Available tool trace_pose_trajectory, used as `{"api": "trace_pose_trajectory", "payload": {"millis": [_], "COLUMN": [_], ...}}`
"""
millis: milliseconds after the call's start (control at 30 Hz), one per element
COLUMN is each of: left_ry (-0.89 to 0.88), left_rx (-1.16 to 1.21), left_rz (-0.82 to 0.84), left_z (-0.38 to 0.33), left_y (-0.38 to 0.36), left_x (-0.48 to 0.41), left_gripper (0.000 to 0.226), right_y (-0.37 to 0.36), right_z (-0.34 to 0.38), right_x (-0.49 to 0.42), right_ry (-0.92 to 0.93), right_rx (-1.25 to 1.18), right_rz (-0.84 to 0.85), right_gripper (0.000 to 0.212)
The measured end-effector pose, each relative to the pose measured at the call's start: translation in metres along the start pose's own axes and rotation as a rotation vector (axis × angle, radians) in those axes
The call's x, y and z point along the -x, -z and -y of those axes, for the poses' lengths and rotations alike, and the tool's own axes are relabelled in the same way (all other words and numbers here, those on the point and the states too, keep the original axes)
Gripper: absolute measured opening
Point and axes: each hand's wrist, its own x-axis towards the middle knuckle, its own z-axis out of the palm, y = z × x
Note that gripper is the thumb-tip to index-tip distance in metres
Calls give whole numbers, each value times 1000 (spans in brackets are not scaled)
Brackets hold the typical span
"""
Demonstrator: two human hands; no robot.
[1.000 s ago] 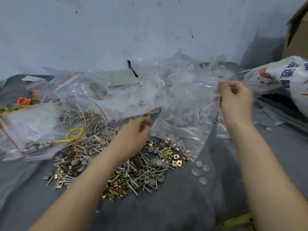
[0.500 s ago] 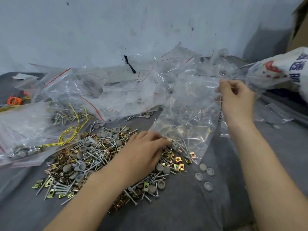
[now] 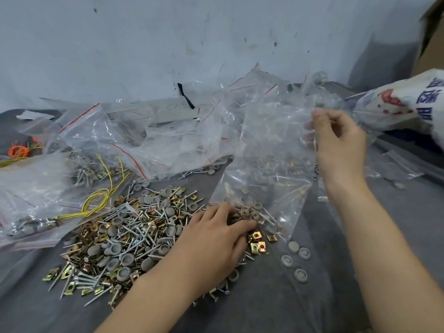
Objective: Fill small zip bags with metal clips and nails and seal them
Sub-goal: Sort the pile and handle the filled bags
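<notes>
A pile of nails, brass-coloured metal clips and grey caps [image 3: 134, 236] lies on the grey cloth at centre left. My left hand [image 3: 216, 239] rests palm down on the pile's right edge, fingertips among the parts at the mouth of a clear plastic bag [image 3: 271, 169]. My right hand [image 3: 338, 143] pinches that bag's upper right edge and holds it up, so the bag slopes down to the pile. A few nails and clips show inside the bag's lower part.
A heap of clear zip bags with red seal lines [image 3: 153, 138] lies behind the pile. Filled bags and a yellow wire [image 3: 103, 198] sit at left. Loose grey caps [image 3: 298, 258] lie right of the pile. A printed white sack [image 3: 408, 102] and cardboard box [image 3: 432, 39] stand at right.
My left hand came down from the bag heap onto the pile and slid right, to the mouth of the held bag. My right hand keeps its hold on the bag.
</notes>
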Motion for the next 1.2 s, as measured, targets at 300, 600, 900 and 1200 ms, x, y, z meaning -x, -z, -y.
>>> {"api": "trace_pose_trajectory", "payload": {"millis": [300,600,900,1200], "left_ry": [3,9,7,4], "left_rx": [2,32,49,58], "left_rz": [2,-3,-14,-37], "left_z": [-2,-4,-3,-2], "left_y": [-2,-1,-2,-5], "left_x": [5,6,7,7], "left_gripper": [46,54,54,54], "right_y": [3,8,8,8], "right_z": [24,25,24,24], "right_x": [-3,-2,-2,-2], "right_ry": [-42,-41,-57,-69], "right_rx": [-329,-356,-350,-355], "right_rz": [-44,-43,-34,-29], "right_gripper": [8,10,7,8]}}
